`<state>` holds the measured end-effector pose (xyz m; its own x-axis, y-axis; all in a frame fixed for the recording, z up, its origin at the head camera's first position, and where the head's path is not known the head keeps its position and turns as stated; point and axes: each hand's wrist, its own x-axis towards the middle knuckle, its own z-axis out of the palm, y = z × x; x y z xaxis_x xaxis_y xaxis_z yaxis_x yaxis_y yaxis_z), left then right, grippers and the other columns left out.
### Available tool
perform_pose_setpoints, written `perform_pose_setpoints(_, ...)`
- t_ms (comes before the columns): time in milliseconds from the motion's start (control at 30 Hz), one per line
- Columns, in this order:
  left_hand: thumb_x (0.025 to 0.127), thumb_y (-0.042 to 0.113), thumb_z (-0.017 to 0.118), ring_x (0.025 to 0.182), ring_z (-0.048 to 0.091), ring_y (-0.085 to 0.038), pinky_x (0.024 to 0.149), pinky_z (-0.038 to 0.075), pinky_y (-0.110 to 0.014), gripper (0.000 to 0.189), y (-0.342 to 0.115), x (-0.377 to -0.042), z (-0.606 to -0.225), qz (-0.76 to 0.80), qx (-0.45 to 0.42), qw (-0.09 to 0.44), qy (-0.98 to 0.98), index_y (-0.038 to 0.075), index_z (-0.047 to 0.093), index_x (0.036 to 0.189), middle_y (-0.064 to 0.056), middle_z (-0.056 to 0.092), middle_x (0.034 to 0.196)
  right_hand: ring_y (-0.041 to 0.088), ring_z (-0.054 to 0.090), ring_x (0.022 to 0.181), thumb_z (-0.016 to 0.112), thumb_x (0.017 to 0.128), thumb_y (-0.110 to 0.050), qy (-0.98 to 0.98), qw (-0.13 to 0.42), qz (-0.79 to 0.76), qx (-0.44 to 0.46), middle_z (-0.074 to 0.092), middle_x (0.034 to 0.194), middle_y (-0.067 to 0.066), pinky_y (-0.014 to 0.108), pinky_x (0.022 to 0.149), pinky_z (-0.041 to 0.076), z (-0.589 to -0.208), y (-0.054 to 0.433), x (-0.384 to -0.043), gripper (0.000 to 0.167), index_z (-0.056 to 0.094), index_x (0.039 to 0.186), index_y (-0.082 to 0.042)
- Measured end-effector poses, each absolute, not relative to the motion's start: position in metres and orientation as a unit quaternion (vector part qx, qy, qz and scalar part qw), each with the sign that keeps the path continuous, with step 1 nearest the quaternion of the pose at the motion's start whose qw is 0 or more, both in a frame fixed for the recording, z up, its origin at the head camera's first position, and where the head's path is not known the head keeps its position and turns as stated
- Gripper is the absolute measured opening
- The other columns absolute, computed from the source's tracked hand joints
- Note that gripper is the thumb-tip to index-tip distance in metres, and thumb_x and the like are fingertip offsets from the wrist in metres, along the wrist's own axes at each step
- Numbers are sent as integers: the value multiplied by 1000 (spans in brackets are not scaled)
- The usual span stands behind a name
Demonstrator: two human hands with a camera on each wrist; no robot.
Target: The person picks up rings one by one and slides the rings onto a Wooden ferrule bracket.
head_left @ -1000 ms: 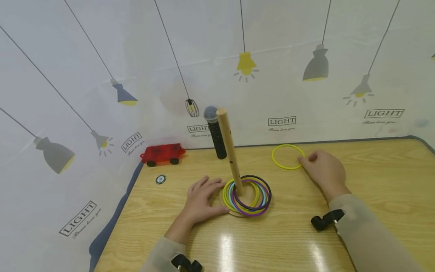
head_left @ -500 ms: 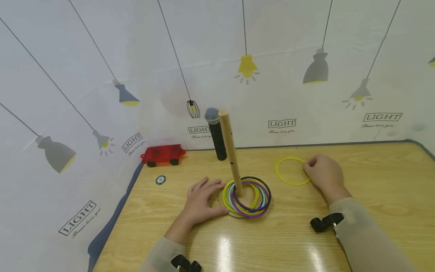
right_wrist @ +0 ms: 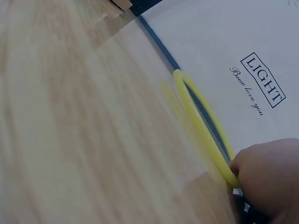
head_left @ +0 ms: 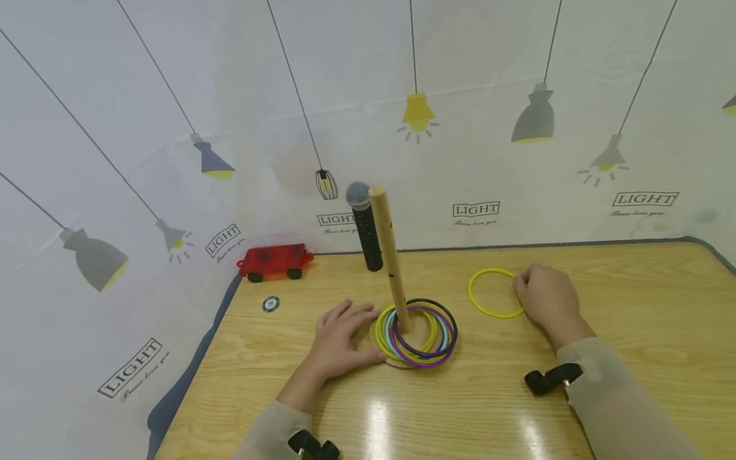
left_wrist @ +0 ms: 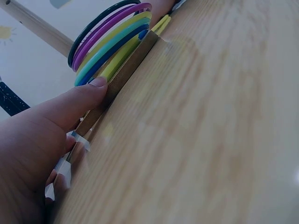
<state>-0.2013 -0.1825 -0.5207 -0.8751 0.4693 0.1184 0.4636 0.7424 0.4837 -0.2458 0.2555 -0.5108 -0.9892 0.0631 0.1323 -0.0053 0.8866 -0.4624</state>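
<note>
Pinched at its right edge by my right hand [head_left: 549,297], a thin yellow ring [head_left: 474,301] is tilted with its near edge lifted a little off the table, as the right wrist view shows. A wooden post [head_left: 388,255] stands upright on a round wooden base [head_left: 415,335]. Several rings [head_left: 428,365] in yellow, light blue, blue, purple and black lie stacked around its foot. My left hand [head_left: 343,342] rests at the base's left side with fingers spread. In the left wrist view its thumb [left_wrist: 96,88] touches the base edge by the lowest ring; the other fingertips are partly hidden.
Behind the post stands a black microphone [head_left: 368,233]. A red toy wagon [head_left: 276,260] sits at the table's back left corner, with a small round chip [head_left: 271,303] in front of it. The wooden table [head_left: 460,409] meets a lamp-printed wall cloth [head_left: 259,76] along the back.
My right hand has taken hold of the yellow ring's right edge and drawn it slightly nearer, lifting it a little. My left hand and the stacked rings have stayed put.
</note>
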Motion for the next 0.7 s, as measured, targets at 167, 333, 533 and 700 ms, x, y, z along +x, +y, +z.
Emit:
perform_pose_setpoints(167, 82, 66, 83, 158, 27, -37, 122, 15, -63, 82, -184, -202, -520, 253, 249, 1, 935, 30, 61, 153, 6, 51, 162, 42, 67, 95, 50, 112, -26, -956, 76, 281, -34, 70, 110, 28, 58, 79, 53, -516, 255, -248, 40, 65, 121, 10)
perform_pose_setpoints(333, 82, 67, 82, 158, 28, -37, 122, 15, -63, 83, -182, -202, -519, 253, 252, -1, 934, 30, 61, 153, 6, 51, 162, 41, 67, 94, 45, 115, -30, -947, 79, 309, -38, 68, 109, 27, 57, 80, 52, -517, 256, -246, 43, 58, 126, 9)
perform_pose_setpoints(533, 82, 66, 83, 158, 27, -36, 123, 15, -63, 83, -182, -201, -520, 253, 249, 1, 935, 30, 61, 153, 6, 50, 162, 33, 65, 90, 40, 116, -29, -936, 66, 347, -12, 66, 110, 25, 46, 76, 53, -519, 253, -245, 42, 53, 131, 7)
perform_pose_setpoints(700, 82, 66, 83, 158, 27, -36, 123, 15, -62, 83, -182, -202, -521, 252, 249, 2, 935, 31, 60, 154, 6, 50, 162, 35, 62, 98, 37, 117, -25, -918, 84, 387, 30, 64, 115, 26, 47, 82, 52, -519, 251, -244, 42, 53, 137, 8)
